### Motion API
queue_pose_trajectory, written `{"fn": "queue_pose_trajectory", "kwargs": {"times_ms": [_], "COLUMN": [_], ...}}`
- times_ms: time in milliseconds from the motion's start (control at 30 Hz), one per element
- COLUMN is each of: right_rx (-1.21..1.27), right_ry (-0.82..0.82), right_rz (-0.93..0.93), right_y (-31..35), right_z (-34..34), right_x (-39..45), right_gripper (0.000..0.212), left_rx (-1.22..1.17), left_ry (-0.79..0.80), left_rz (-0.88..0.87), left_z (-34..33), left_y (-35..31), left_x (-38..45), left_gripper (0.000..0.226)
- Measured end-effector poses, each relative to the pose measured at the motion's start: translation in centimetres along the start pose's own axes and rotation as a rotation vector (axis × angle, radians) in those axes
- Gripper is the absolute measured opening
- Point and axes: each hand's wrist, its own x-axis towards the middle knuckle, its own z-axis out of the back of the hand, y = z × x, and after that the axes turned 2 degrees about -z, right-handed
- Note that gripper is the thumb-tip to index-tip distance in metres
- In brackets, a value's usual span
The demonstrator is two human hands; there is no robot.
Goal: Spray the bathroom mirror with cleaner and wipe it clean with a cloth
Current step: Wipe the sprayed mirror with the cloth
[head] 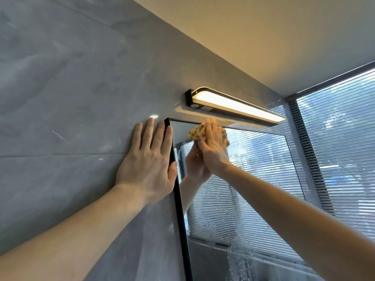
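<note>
— Wiping already, is she? Where is the cloth (199, 130)?

— High up, in the top left corner of the mirror (253, 179), just under the lamp (233, 107). The right hand (213, 151) presses it flat against the glass, fingers straight and together, so the whole palm pushes on it. A yellow patterned edge sticks out to the left of the fingers and a little to the right.

— And the left hand (148, 161)?

— Spread wide and flat on the grey tiled wall (60, 98), just beside the mirror's black frame (178, 189); the thumb reaches over the frame. It holds nothing. I would say it is there as a brace, since the corner is a stretch upward and leaning on the wall steadies the reach.

— Has the cleaner gone on?

— It looks so. Foamy streaks and drops cover the glass below the right arm, running down toward the bottom. No spray bottle is in view, so I cannot say where it is.

— Why start at the top?

— Probably so the drips run onto parts not yet wiped. Most of the glass is wet, so I judge the wiping is at an early stage.

— Anything else around?

— A window with blinds (341, 138) on the right, doubled in the mirror along with the right hand.
</note>
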Motion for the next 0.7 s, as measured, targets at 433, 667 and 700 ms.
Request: {"fn": "queue_pose_trajectory", "kwargs": {"times_ms": [433,667,700], "right_rx": [-0.098,-0.07,-0.063], "right_ry": [-0.09,-0.032,-0.026], "right_rz": [0.144,-0.392,-0.439], "right_y": [-4.8,-12.3,-12.8], "right_z": [0.1,3.9,4.1], "right_x": [1.8,6.0,6.0], "right_gripper": [0.071,0.073,0.072], "left_rx": [-0.002,0.006,0.006], "left_ry": [-0.036,-0.025,-0.022], "left_rz": [-0.006,0.007,0.007], "left_z": [-0.5,-0.3,-0.3], "left_y": [0.2,0.1,0.1], "left_x": [-0.1,-0.1,-0.1], "left_gripper": [0.086,0.087,0.087]}}
